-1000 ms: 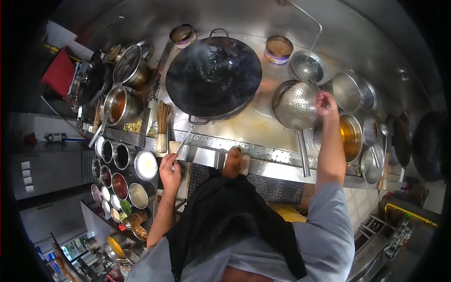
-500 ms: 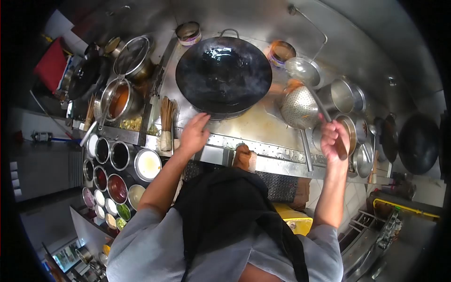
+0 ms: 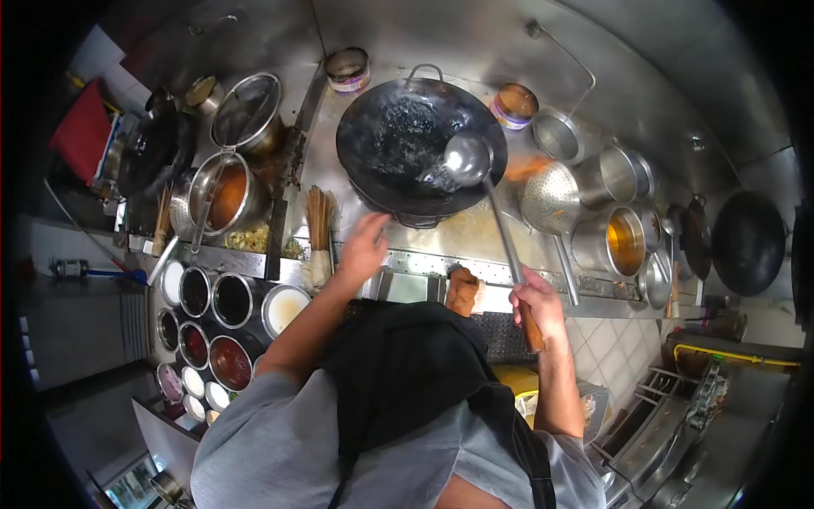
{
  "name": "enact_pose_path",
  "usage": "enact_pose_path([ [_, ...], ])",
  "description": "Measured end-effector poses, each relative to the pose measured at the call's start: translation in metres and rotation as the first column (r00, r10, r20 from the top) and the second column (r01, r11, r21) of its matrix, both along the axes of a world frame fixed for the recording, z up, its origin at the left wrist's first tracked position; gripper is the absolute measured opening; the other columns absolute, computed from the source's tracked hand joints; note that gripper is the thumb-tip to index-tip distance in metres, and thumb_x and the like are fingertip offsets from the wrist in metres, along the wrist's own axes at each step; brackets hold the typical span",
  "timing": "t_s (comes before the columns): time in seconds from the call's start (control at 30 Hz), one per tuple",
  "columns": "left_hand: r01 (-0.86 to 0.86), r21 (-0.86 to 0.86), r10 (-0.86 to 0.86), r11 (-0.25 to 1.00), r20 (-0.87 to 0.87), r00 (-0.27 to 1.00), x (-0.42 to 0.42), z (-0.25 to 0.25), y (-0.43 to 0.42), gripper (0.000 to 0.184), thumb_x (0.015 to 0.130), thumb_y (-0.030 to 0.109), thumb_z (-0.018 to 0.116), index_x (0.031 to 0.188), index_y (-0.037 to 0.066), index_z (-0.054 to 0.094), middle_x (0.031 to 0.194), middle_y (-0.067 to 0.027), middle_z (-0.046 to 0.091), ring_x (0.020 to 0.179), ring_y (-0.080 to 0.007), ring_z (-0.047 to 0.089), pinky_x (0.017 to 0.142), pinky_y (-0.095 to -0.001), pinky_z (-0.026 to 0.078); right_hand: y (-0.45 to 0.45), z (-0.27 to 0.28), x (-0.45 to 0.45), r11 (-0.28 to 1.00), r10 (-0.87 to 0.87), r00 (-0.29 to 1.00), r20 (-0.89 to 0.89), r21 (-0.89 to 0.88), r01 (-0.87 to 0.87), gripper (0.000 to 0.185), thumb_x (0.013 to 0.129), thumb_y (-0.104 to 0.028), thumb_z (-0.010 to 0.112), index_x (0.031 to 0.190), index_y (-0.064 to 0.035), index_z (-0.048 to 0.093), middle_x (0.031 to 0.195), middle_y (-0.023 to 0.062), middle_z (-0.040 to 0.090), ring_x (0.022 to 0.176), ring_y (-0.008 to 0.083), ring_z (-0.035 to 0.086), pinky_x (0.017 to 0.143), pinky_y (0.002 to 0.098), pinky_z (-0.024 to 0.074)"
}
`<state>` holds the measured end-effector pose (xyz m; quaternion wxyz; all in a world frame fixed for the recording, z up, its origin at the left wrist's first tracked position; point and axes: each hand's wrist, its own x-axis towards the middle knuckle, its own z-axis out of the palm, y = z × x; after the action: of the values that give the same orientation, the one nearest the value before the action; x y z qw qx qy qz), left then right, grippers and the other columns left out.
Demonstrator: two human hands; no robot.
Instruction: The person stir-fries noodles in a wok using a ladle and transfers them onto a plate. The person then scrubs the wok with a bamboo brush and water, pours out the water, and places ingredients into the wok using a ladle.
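My right hand (image 3: pixel 539 304) grips the wooden handle of a long metal ladle (image 3: pixel 505 233). Its round bowl sits over the right side of a large black wok (image 3: pixel 381 174). Clear liquid in the wok looks rippled and splashing, with a faint haze above. Just left of the wok's near handle (image 3: pixel 418 223), my left hand (image 3: pixel 363 248) is held with fingers stretched out, holding nothing; whether a fingertip touches the rim I cannot tell. A folded brown cloth (image 3: pixel 462 292) lies at the stove's front edge between my hands.
A perforated strainer (image 3: pixel 549 199), a pot of yellow oil (image 3: pixel 623 242) and a sieve (image 3: pixel 558 137) stand at right. A bamboo brush (image 3: pixel 319 225) is left of my left hand. Sauce containers (image 3: pixel 231 362) fill the lower left. Two tins (image 3: pixel 348 72) flank the wok.
The ladle has swung left from above the strainer into the wok, carried by my right hand. The wok's liquid, smoother before, is now stirred up. My left hand has drawn slightly back from the rim.
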<state>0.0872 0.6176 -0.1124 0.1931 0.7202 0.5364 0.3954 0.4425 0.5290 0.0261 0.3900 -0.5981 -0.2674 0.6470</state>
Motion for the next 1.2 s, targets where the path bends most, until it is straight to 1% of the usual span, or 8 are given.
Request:
enact_pose_path([
  [0.23, -0.504, -0.544, 0.130, 0.671, -0.583, 0.802, -0.119, -0.093, -0.021, 0.089, 0.084, 0.034, 0.074, 0.156, 0.008, 0.028, 0.128, -0.0317, 0.055, 0.110, -0.0469, 0.061, 0.096, -0.0500, 0.051, -0.012, -0.054, 0.083, 0.919, -0.395, 0.481, 0.783, 0.335, 0.209, 0.064, 0.094, -0.002, 0.054, 0.155, -0.0098, 0.036, 0.074, 0.0061, 0.060, 0.054, 0.0135, 0.056, 0.047, 0.0317, 0.0485],
  [0.37, -0.467, -0.683, 0.087, 0.562, -0.513, 0.854, -0.122, -0.103, -0.027, 0.112, 0.083, 0.037, 0.075, 0.161, 0.010, 0.000, 0.130, -0.0370, 0.053, 0.114, -0.0500, 0.060, 0.096, -0.0523, 0.051, -0.010, -0.086, 0.172, 0.873, -0.421, 0.265, 0.867, 0.307, 0.380, 0.066, 0.093, -0.004, 0.057, 0.154, -0.0045, 0.035, 0.075, 0.0105, 0.064, 0.050, 0.0181, 0.059, 0.046, 0.0363, 0.0504],
  [0.63, -0.432, -0.539, 0.564, 0.723, 0.100, 0.819, -0.125, -0.068, -0.015, 0.079, 0.081, 0.021, 0.078, 0.143, -0.005, 0.038, 0.124, -0.0223, 0.060, 0.110, -0.0281, 0.061, 0.095, -0.0381, 0.049, -0.015, -0.149, 0.276, 0.872, -0.390, 0.460, 0.798, 0.160, 0.463, 0.056, 0.092, -0.011, 0.059, 0.146, -0.0037, 0.045, 0.082, 0.0156, 0.067, 0.063, 0.0254, 0.067, 0.060, 0.0394, 0.0557],
  [0.73, -0.169, -0.477, 0.320, 0.862, 0.256, 0.912, -0.107, 0.052, 0.020, 0.091, 0.079, 0.020, 0.081, 0.153, -0.001, 0.032, 0.134, -0.0189, 0.056, 0.118, -0.0236, 0.056, 0.098, -0.0356, 0.047, 0.008, -0.144, 0.247, 0.905, -0.171, -0.504, 0.847, 0.337, 0.258, 0.054, 0.089, -0.004, 0.061, 0.143, -0.0048, 0.050, 0.093, 0.0147, 0.066, 0.086, 0.0283, 0.067, 0.078, 0.0391, 0.0561],
  [0.87, -0.104, -0.493, -0.048, 0.864, -0.287, 0.957, -0.062, 0.165, 0.079, 0.084, 0.076, 0.025, 0.079, 0.152, 0.015, 0.043, 0.122, -0.0197, 0.067, 0.113, -0.0328, 0.065, 0.098, -0.0393, 0.051, 0.083, -0.059, 0.031, 0.888, -0.324, 0.592, 0.738, 0.453, -0.079, 0.040, 0.088, 0.003, 0.057, 0.128, 0.0016, 0.061, 0.123, 0.0226, 0.063, 0.116, 0.0358, 0.059, 0.097, 0.0429, 0.0489],
  [0.93, -0.073, -0.492, -0.262, 0.867, -0.576, 0.774, -0.032, 0.167, 0.116, 0.076, 0.075, 0.026, 0.077, 0.147, 0.021, 0.051, 0.116, -0.0202, 0.070, 0.111, -0.0359, 0.066, 0.096, -0.0417, 0.053, 0.109, -0.054, -0.084, 0.550, -0.218, 0.594, 0.774, 0.600, -0.581, 0.039, 0.085, -0.008, 0.064, 0.123, 0.0005, 0.062, 0.114, 0.0207, 0.066, 0.111, 0.0378, 0.060, 0.100, 0.0470, 0.0463],
  [1.07, 0.000, -0.601, -0.577, 0.799, -0.767, 0.281, 0.021, 0.076, 0.199, 0.056, 0.076, 0.024, 0.073, 0.131, 0.021, 0.063, 0.112, -0.0191, 0.072, 0.103, -0.0360, 0.070, 0.090, -0.0464, 0.057, 0.133, -0.097, -0.184, 0.597, 0.246, 0.335, 0.910, 0.130, -0.792, 0.034, 0.084, -0.018, 0.065, 0.112, 0.0003, 0.066, 0.100, 0.0193, 0.069, 0.103, 0.0332, 0.067, 0.089, 0.0442, 0.0531],
  [1.2, -0.105, -0.568, -0.534, 0.816, -0.812, 0.237, 0.065, 0.073, 0.248, 0.036, 0.081, 0.015, 0.064, 0.115, 0.009, 0.072, 0.114, -0.0149, 0.073, 0.105, -0.0307, 0.072, 0.090, -0.0429, 0.058, 0.136, -0.130, -0.186, 0.600, 0.175, 0.225, 0.958, 0.077, -0.796, 0.021, 0.089, -0.015, 0.056, 0.103, -0.0033, 0.066, 0.096, 0.0163, 0.071, 0.091, 0.0303, 0.072, 0.080, 0.0433, 0.0561],
])
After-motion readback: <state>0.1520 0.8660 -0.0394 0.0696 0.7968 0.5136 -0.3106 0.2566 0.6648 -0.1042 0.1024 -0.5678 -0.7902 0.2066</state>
